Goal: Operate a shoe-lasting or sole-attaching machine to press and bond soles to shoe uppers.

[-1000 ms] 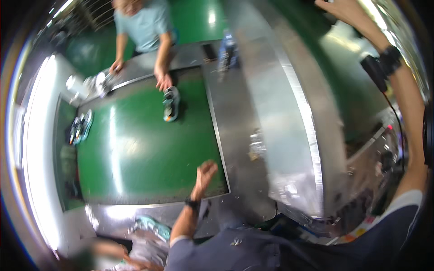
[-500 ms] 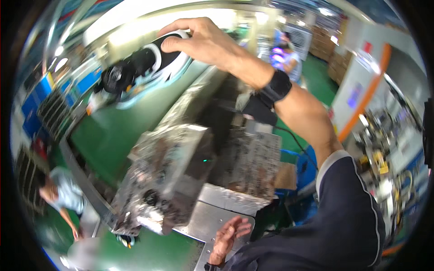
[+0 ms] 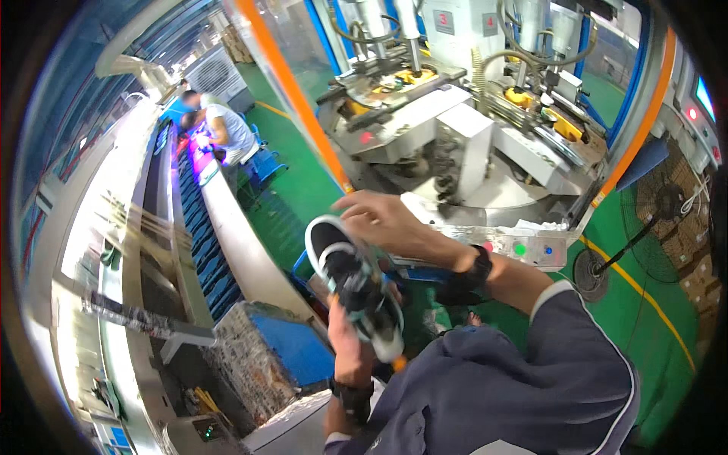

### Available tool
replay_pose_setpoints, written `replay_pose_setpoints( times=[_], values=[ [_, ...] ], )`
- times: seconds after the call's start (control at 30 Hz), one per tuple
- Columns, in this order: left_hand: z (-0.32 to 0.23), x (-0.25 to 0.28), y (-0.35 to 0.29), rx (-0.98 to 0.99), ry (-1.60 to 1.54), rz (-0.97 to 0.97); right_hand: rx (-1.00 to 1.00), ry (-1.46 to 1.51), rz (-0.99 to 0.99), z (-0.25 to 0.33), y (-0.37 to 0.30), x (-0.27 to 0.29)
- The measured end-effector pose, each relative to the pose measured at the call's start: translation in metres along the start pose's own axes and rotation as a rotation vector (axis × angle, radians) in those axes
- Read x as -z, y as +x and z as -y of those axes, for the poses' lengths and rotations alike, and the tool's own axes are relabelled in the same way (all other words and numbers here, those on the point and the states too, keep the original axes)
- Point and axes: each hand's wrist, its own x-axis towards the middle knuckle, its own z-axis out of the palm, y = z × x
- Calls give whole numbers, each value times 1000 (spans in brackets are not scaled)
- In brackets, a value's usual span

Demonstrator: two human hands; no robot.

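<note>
A black-and-white sneaker (image 3: 355,282) with dark laces and a pale sole is in front of me, tilted with its heel up and its toe toward my body. My left hand (image 3: 350,345) is wrapped round its side near the toe, fingers partly hidden by the shoe. At the heel end, my right hand (image 3: 390,226) has its fingers loosely curled and apart, just beside the collar. Nothing shows in that hand, and blur hides whether a fingertip touches the shoe. Both wrists wear black bands.
Ahead stands a white machine (image 3: 462,148) with two stations, orange posts and a button panel (image 3: 519,249). A conveyor line (image 3: 205,250) runs along the left, where a person (image 3: 227,130) sits under purple light. A floor fan (image 3: 591,274) stands at the right.
My view has swung right, from the foil-covered bench to the machine. The sneaker has passed from my right hand to my left, which was empty, and is closer to my body.
</note>
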Motion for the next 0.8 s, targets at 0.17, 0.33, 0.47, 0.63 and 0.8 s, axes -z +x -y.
replay_pose_setpoints(
  times=[0.17,0.33,0.47,0.63,0.8],
  values=[
    [78,-37,135,56,234,-129,-118,280,-212,-61,-96,111],
    [175,-117,218,64,725,139,-397,133,-818,-115,-122,196],
    [254,-141,310,334,612,245,-360,1,-1077,-149,-168,289],
    [361,-119,470,181,993,233,-336,-70,-1271,-145,-207,346],
    [433,-104,555,172,1287,46,-479,-223,-1355,-124,-210,364]
  ],
)
